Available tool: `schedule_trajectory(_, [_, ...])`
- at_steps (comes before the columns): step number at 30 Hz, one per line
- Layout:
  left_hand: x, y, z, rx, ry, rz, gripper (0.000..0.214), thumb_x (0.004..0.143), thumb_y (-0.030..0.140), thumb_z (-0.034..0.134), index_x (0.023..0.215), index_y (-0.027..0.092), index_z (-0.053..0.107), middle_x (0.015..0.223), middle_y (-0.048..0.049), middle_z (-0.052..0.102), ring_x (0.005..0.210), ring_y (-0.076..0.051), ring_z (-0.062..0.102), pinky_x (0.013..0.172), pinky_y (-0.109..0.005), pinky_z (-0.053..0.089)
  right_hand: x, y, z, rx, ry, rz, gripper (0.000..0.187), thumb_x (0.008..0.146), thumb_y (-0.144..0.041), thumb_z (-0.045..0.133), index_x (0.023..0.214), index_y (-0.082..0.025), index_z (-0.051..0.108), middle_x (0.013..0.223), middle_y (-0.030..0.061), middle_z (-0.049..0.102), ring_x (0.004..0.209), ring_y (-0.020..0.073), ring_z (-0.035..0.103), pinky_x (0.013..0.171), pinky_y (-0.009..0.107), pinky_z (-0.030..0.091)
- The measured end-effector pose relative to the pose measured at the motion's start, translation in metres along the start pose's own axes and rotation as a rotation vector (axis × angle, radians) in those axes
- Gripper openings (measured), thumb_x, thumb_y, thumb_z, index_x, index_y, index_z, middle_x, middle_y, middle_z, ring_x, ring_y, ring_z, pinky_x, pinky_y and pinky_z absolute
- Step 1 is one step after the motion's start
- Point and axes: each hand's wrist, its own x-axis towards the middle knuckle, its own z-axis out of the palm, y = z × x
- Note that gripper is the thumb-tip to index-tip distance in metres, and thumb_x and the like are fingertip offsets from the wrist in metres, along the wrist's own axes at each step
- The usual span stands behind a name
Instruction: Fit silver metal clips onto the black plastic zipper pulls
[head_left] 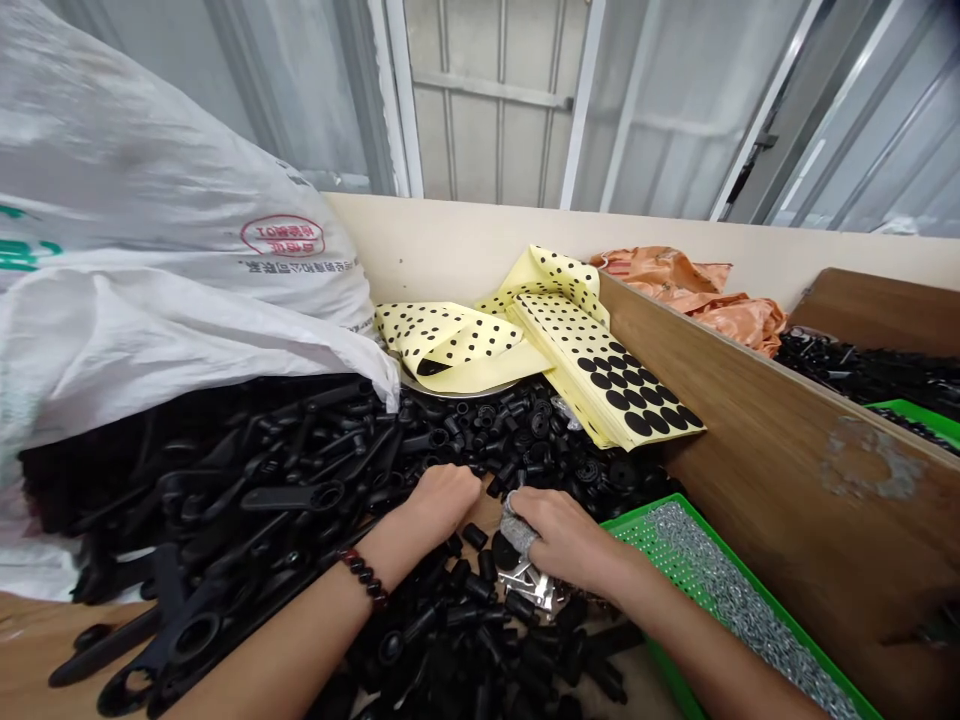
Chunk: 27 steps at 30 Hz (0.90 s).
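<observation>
Over a heap of small black plastic parts [480, 590], my left hand [442, 497] is closed, knuckles up, a bead bracelet [363, 577] on its wrist. Whatever its fingers grip is hidden. Just to the right, my right hand [562, 535] is curled shut, with grey wrapping [517, 525] around its fingers. I cannot make out anything inside it. A flat black disc [505, 551] lies beside those wrapped fingers, and silver metal pieces [531, 585] show beneath them. The two hands are slightly apart.
Long black handle-like parts [292, 497] spill from a white sack [187, 230] at left. Yellow sheets of black round stickers [622, 380] lie at the back. A green basket [679, 505] of small metal parts stands right, beside a wooden divider [750, 410]. Orange sacking [697, 290] lies beyond.
</observation>
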Motion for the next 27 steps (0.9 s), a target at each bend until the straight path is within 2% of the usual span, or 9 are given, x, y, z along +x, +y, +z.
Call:
schedule_trajectory(5, [0.002, -0.005, 0.002, -0.009, 0.014, 0.117, 0.027, 0.087, 0.027, 0.052, 0.112, 0.016, 0.053, 0.112, -0.0074, 0.057, 0.092, -0.02, 0.059, 0.077, -0.04, 0.05, 0.0, 0.004, 0.001, -0.013, 0.018, 0.002, 0.017, 0.061, -0.006, 0.041, 0.068, -0.02, 0.036, 0.072, -0.001, 0.051, 0.064, 0.0124, 0.045, 0.054, 0.024, 0.023])
schedule_trajectory(8, [0.004, -0.01, 0.002, -0.069, 0.066, 0.171, 0.013, 0.086, 0.017, 0.051, 0.094, 0.012, 0.061, 0.095, -0.0069, 0.063, 0.085, -0.019, 0.06, 0.076, -0.039, 0.049, 0.001, 0.006, 0.001, -0.031, 0.029, 0.009, 0.018, 0.059, -0.005, 0.041, 0.069, -0.02, 0.037, 0.072, -0.001, 0.051, 0.064, 0.0128, 0.046, 0.054, 0.025, 0.023])
schedule_trajectory(11, [0.003, -0.013, -0.005, -0.193, 0.162, 0.213, 0.018, 0.081, 0.006, 0.047, 0.076, 0.012, 0.063, 0.08, -0.0083, 0.065, 0.078, -0.021, 0.06, 0.073, -0.036, 0.045, 0.001, 0.006, 0.0, -0.058, 0.047, 0.03, 0.019, 0.06, -0.005, 0.041, 0.071, -0.02, 0.04, 0.074, -0.0003, 0.052, 0.066, 0.0137, 0.047, 0.055, 0.025, 0.023])
schedule_trajectory(14, [0.0, -0.013, -0.013, -0.382, 0.251, 0.237, 0.016, 0.079, 0.012, 0.046, 0.079, 0.015, 0.062, 0.077, -0.0044, 0.064, 0.073, -0.019, 0.059, 0.066, -0.028, 0.043, 0.003, 0.006, 0.0, -0.087, 0.064, 0.053, 0.018, 0.064, -0.007, 0.042, 0.077, -0.019, 0.044, 0.079, 0.0016, 0.053, 0.068, 0.015, 0.049, 0.055, 0.026, 0.024])
schedule_trajectory(18, [-0.006, -0.004, -0.012, -0.687, 0.226, 0.253, 0.014, 0.078, 0.022, 0.047, 0.073, 0.016, 0.059, 0.06, 0.003, 0.059, 0.057, -0.012, 0.054, 0.052, -0.019, 0.041, 0.005, 0.001, 0.0, -0.115, 0.072, 0.053, 0.016, 0.07, -0.012, 0.044, 0.084, -0.019, 0.047, 0.082, 0.0028, 0.054, 0.068, 0.0162, 0.05, 0.055, 0.027, 0.024])
schedule_trajectory(23, [-0.014, 0.005, -0.003, -0.984, 0.184, 0.193, 0.02, 0.075, 0.032, 0.05, 0.066, 0.014, 0.054, 0.054, 0.0036, 0.052, 0.051, -0.011, 0.05, 0.05, -0.02, 0.043, 0.001, -0.007, -0.006, -0.129, 0.052, 0.015, 0.014, 0.073, -0.014, 0.046, 0.086, -0.018, 0.048, 0.084, 0.0027, 0.056, 0.069, 0.0166, 0.053, 0.054, 0.027, 0.025])
schedule_trajectory(27, [-0.025, 0.01, -0.006, -1.075, 0.18, 0.161, 0.024, 0.075, 0.034, 0.05, 0.061, 0.014, 0.054, 0.052, 0.0039, 0.05, 0.05, -0.011, 0.049, 0.049, -0.021, 0.041, -0.002, -0.011, -0.01, -0.135, 0.035, -0.001, 0.014, 0.072, -0.013, 0.046, 0.084, -0.018, 0.05, 0.083, 0.0028, 0.058, 0.069, 0.0168, 0.054, 0.053, 0.027, 0.024])
